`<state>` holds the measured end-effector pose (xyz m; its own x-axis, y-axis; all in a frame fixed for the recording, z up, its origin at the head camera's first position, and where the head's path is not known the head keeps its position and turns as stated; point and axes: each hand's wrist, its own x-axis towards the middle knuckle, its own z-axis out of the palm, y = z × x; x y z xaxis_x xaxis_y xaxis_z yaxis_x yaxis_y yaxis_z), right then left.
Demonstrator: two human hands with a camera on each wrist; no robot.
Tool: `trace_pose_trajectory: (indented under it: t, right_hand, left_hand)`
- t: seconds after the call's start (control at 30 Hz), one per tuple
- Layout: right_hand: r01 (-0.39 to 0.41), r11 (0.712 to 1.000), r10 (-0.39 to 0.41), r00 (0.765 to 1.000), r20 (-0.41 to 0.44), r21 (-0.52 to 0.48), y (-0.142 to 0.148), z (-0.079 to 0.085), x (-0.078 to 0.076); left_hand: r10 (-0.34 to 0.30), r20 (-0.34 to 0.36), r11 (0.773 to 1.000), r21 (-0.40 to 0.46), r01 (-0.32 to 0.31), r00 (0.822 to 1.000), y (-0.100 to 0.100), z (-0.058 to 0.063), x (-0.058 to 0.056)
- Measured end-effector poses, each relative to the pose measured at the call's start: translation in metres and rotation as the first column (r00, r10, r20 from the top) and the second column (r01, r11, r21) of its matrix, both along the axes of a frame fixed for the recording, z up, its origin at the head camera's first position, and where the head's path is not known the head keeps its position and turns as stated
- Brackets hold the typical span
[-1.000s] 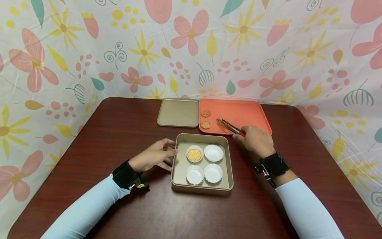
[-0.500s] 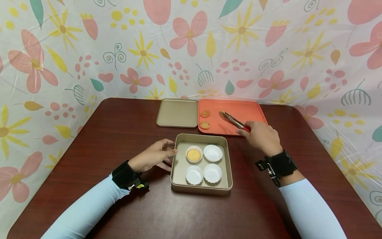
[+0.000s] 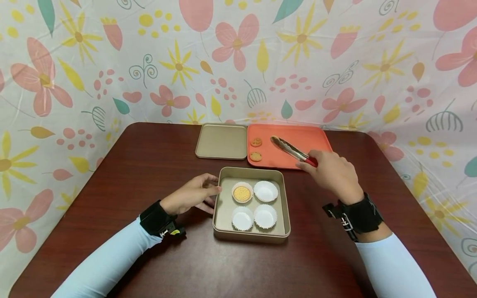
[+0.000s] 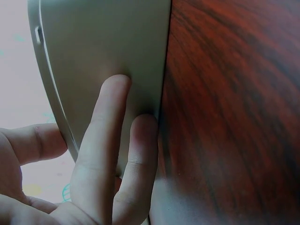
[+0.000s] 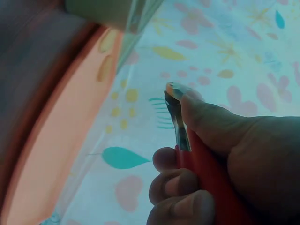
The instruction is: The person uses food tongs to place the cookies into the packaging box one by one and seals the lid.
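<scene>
Left hand (image 3: 195, 192): thumb on the rim of the gold box (image 3: 251, 237), at the box's nine o'clock. Fingers (image 4: 110, 117) nearly straight, slightly parted; two lie against the outer wall, a contact seen in the left wrist view and hidden from the head view.

Right hand (image 3: 333, 174): at the box's two o'clock; fingers curled round the red handle of metal tongs (image 3: 294, 151), thumb along the top. Tongs point to ten o'clock, tips over the orange tray (image 3: 309, 138). Right wrist view shows a tan piece (image 5: 169, 89) at the tips, kind unclear; in the head view, only a tan sliver.

Box contents, head view only: yellow cookie (image 3: 242, 193) in a paper cup at half past ten; three white paper cups (image 3: 266, 191) at half past one, half past four, half past seven.

Orange tray: box's one o'clock; two brown cookies (image 3: 256, 142) at its nine and eight.

Flat gold tray (image 3: 222, 141): box's eleven o'clock, beside the orange tray.

Counter (image 3: 149, 165): dark red-brown wood.

Backdrop (image 3: 149, 62): floral cloth.
</scene>
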<state>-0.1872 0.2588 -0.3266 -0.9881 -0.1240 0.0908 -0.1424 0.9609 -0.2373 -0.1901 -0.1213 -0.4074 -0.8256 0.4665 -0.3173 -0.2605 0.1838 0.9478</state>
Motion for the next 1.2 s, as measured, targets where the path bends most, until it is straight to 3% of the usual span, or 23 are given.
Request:
trace_pose_trajectory:
  t: [0.4, 0.7, 1.2]
  right_hand:
    - [-0.042, 0.998, 0.044, 0.998, -0.035, 0.043, -0.015, 0.013, 0.035]
    - [-0.06, 0.996, 0.062, 0.998, -0.02, 0.062, -0.019, 0.013, 0.052]
    - [-0.119, 0.984, 0.115, 0.993, 0.036, 0.13, -0.02, 0.009, 0.058]
  left_hand:
    - [-0.008, 0.004, 1.0, 0.002, 0.008, 1.0, 0.0, 0.0, 0.0]
    - [-0.008, -0.003, 1.0, 0.009, 0.008, 1.0, 0.0, 0.003, 0.002]
    - [-0.01, -0.001, 1.0, 0.006, 0.01, 1.0, 0.0, 0.001, 0.001]
